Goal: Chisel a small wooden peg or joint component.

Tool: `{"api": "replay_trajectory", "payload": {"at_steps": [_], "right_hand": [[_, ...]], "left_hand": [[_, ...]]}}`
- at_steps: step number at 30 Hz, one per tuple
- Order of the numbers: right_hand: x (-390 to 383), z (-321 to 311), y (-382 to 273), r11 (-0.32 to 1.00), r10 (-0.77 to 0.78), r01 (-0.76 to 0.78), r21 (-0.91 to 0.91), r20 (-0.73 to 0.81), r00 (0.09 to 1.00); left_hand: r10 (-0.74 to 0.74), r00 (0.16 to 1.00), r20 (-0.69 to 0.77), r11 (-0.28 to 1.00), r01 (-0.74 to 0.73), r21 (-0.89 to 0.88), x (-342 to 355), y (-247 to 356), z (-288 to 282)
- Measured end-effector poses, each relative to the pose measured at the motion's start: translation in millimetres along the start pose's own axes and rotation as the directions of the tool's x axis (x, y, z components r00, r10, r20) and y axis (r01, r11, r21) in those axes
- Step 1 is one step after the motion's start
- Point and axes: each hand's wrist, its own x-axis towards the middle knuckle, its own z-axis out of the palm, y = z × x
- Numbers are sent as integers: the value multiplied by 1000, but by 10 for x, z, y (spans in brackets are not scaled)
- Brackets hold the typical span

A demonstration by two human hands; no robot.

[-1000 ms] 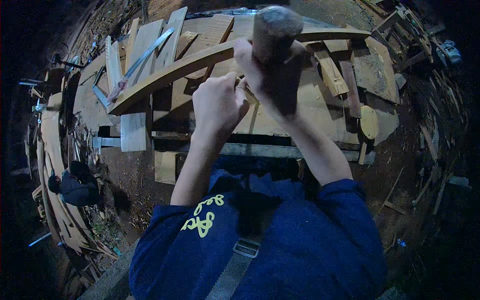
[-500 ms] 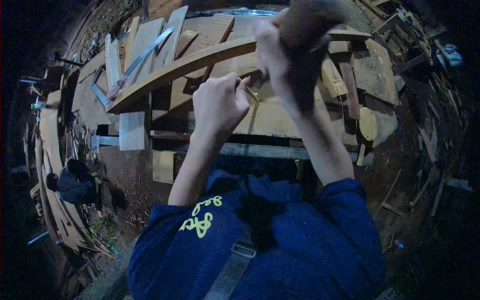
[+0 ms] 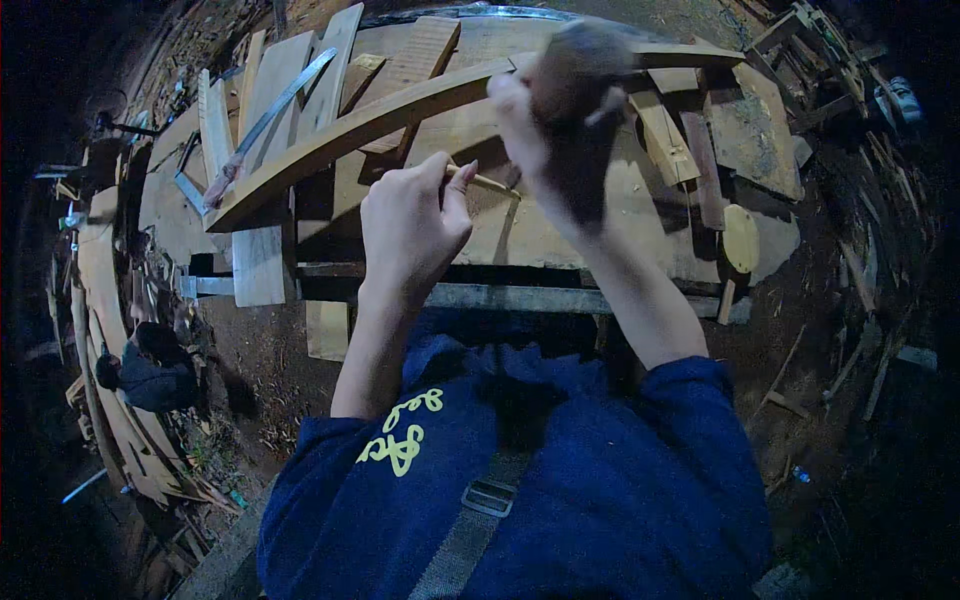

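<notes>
The left hand [image 3: 412, 222] is closed around a thin wooden-handled chisel [image 3: 487, 182], whose tip points right toward the middle of the workbench [image 3: 520, 235]. The right hand [image 3: 530, 130] is wrapped tight around a dark wooden mallet [image 3: 575, 85], raised and blurred above the chisel. A long curved beam [image 3: 350, 135] lies across the bench's far side. Loose boards [image 3: 260, 265] overhang its left edge; offcuts [image 3: 690, 150] crowd the right end. A saw blade [image 3: 265, 125] rests near the far left corner.

No packages, signs or screens in view; only a yellow printed emblem [image 3: 400, 432] on the left side of the blue shirt [image 3: 600, 490]
</notes>
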Motion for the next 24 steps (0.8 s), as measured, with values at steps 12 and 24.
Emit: {"api": "replay_trajectory", "payload": {"at_steps": [12, 24], "right_hand": [[-48, -15, -47, 989, -79, 75, -130, -23, 997], [43, -24, -132, 979, 196, -197, 52, 28, 980]], "left_hand": [[-61, 997, 45, 998, 61, 10, -143, -11, -47], [-133, 991, -28, 988, 135, 80, -210, -47, -22]]}}
